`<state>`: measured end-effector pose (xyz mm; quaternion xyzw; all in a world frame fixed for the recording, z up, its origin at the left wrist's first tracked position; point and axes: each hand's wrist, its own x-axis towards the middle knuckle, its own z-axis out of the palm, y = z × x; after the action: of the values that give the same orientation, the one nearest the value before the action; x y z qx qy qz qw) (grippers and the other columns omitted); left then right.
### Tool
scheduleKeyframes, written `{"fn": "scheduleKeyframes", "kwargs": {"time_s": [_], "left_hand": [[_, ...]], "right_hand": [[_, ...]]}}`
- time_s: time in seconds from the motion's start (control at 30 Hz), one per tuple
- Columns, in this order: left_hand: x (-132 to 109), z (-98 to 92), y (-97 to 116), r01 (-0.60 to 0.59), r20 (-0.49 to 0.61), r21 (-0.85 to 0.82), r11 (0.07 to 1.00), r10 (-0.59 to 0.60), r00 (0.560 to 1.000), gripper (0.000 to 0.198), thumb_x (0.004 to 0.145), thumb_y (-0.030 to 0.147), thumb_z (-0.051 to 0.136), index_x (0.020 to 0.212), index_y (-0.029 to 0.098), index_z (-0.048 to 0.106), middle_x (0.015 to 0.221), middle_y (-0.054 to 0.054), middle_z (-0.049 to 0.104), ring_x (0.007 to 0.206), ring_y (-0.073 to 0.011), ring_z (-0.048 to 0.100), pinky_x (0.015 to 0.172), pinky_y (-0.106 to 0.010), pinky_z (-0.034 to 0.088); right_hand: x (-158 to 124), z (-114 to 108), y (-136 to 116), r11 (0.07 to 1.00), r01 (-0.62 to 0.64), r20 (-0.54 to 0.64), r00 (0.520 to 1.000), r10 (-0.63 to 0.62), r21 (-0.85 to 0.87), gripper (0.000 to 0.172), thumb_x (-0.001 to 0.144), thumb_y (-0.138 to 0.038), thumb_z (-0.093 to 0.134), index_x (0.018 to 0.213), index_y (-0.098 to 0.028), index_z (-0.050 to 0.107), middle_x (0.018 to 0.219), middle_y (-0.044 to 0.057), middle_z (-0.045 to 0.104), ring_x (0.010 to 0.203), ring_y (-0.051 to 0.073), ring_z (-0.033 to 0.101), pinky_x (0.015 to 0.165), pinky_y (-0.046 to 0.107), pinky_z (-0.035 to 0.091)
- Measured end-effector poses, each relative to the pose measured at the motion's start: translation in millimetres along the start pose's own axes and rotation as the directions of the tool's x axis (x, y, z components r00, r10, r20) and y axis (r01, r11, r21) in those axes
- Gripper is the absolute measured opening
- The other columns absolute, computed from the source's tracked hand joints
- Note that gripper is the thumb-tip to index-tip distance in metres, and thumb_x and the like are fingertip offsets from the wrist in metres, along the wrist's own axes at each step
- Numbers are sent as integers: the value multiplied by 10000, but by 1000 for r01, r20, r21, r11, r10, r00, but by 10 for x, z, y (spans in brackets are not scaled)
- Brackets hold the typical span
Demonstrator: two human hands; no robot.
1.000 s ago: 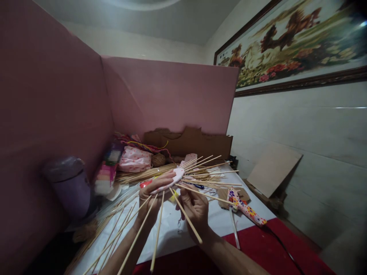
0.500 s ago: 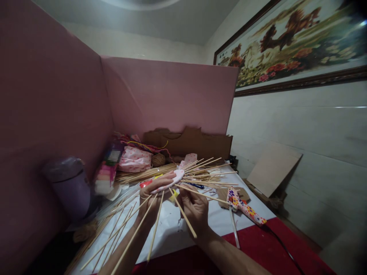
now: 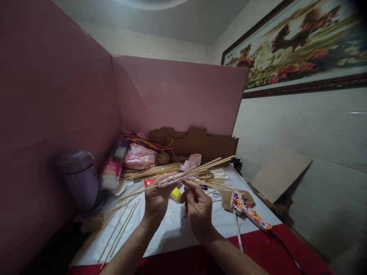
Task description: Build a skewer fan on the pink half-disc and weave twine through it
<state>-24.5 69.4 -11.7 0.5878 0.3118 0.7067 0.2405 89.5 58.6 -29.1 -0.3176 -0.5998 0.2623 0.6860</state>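
My left hand is closed around a flat, pale pink fabric-covered disc, which is tilted almost edge-on above the table. Thin wooden sticks jut out from the disc's rim, most of them lined up to the right and some to the left. Close under the disc's right edge is my right hand, its thumb and fingers drawn together in a pinch. What lies between those fingertips, if anything, is too small to make out. A yellow item shows behind and between my hands.
On the right, a flower-patterned glue gun rests on a cardboard piece, its cord running over the red cloth. Loose sticks lie at left. Bundled sticks, a twine ball and a purple bin stand farther back.
The disc has been turned from showing its face to nearly edge-on, so its sticks no longer fan toward me. My right hand has shifted slightly from the near sticks to the disc's edge.
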Motion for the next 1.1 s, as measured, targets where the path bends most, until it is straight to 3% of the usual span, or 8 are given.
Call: {"fn": "scheduleKeyframes", "kwargs": {"time_s": [0.27,0.4,0.5,0.6,0.73,0.87,0.93,1.1], "left_hand": [[-3,-69,39,-336,42,234,912,336,941,275,801,184,634,1064,247,685,1063,-49,714,983,-203,664,865,-321,533],[-11,-70,57,-400,94,263,878,389,916,288,813,171,613,1083,247,677,1108,-55,699,1035,-214,644,930,-362,505],[-25,-48,92,-284,4,198,938,289,957,238,791,199,641,1019,228,703,1051,-63,717,979,-228,666,872,-357,536],[-19,-8,129,-80,-106,14,997,81,991,180,786,242,651,949,196,714,985,-68,730,926,-230,678,852,-356,543],[50,11,99,64,-250,-274,960,-136,959,206,732,278,711,904,166,688,909,-35,731,801,-202,694,789,-357,569],[108,-36,6,92,-276,-366,926,-203,939,231,715,270,728,904,160,651,835,-6,707,703,-163,681,675,-316,591],[109,-56,-22,101,-282,-371,923,-216,935,239,716,275,725,907,161,639,848,-2,687,714,-145,662,637,-279,586],[55,-10,2,161,-306,-349,923,-275,912,279,732,311,702,954,170,611,878,4,639,703,-109,618,570,-208,556]], "right_hand": [[-63,-8,149,996,-77,-8,997,77,35,214,886,-347,517,971,-173,609,602,-12,582,443,98,484,381,202,370],[-79,1,156,996,-74,-28,997,76,54,217,874,-362,535,965,-173,592,623,-2,608,463,106,521,397,209,404],[-79,0,126,998,-61,-61,996,63,29,207,874,-363,536,959,-176,560,609,-7,608,491,120,553,419,214,427],[-76,-9,92,999,-45,-69,997,44,-11,170,873,-361,544,883,-193,517,574,-29,584,456,109,533,408,202,406],[-78,-29,105,996,9,-68,998,-15,-91,210,852,-358,578,754,-203,475,557,-48,540,410,88,473,403,201,383],[-70,-49,147,951,144,-53,985,-165,-274,123,865,-264,565,772,-196,522,582,-41,536,463,100,503,459,211,417],[-57,-50,146,902,274,-15,955,-295,-334,41,881,-181,512,877,-196,550,704,0,593,596,128,579,547,230,472],[-10,-35,120,596,552,262,822,-505,-583,326,857,-124,510,1181,-166,518,1124,147,553,1042,250,546,856,399,475]]}}
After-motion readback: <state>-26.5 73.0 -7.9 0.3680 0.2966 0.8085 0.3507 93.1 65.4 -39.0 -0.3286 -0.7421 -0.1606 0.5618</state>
